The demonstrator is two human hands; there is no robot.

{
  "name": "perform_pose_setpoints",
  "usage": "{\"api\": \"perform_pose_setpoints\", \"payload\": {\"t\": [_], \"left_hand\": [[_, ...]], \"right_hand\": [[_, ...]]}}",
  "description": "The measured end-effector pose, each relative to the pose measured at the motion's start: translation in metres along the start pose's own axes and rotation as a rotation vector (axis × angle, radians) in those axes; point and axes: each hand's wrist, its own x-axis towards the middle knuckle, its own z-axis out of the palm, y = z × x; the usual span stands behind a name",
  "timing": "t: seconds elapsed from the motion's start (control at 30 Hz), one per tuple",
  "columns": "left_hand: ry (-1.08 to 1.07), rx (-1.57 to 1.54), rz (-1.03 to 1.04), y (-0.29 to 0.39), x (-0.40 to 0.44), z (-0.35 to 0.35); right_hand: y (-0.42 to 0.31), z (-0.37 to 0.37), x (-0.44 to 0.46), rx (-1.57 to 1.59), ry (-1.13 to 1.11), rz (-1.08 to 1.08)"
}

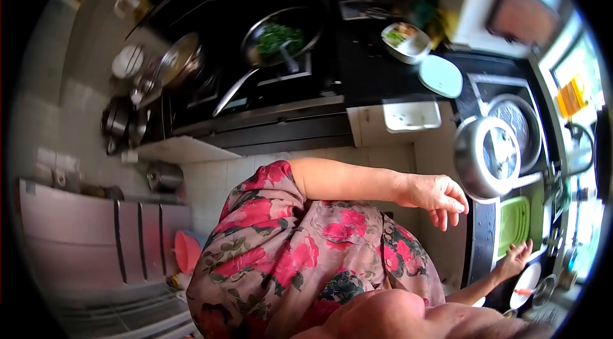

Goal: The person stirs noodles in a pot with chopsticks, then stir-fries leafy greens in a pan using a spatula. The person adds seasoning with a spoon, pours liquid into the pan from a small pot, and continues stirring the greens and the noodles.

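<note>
My left hand (437,198) is in front of the counter edge, just left of and below a shiny steel pot (471,163). Its fingers hang loosely bent and apart, with nothing visible in them. Over the edge of the sink, my right hand (513,261) is open, fingers spread, next to a green plastic basket (514,221). The steel pot stands at the sink's near side, partly in front of a round metal basin (527,128). Whether either hand touches anything is hard to tell.
A frying pan (254,58) with chopped greens (278,37) and a spatula sits on the stove, its handle jutting out. Right of it are a white bowl of food (412,51), a pale green lid (440,76) and a white tray (412,116). A white plate (527,285) lies at lower right.
</note>
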Motion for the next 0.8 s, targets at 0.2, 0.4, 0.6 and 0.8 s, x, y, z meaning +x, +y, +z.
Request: {"api": "perform_pose_setpoints", "payload": {"t": [0.2, 0.4, 0.6, 0.8], "left_hand": [[0.155, 0.061, 0.159, -0.034, -0.186, -0.042], [0.555, -0.107, 0.33, -0.095, -0.405, -0.117], [1.016, -0.303, 0.442, -0.148, -0.564, -0.163], [1.419, -0.424, 0.462, -0.188, -0.649, -0.209]], "right_hand": [[-0.183, 0.159, -0.129, 0.363, -0.471, -0.434], [-0.362, 0.252, -0.322, 0.186, -0.889, -0.901], [-0.437, 0.291, -0.425, 0.159, -1.333, -0.925], [-0.449, 0.352, -0.477, 0.089, -1.642, -1.19]]}}
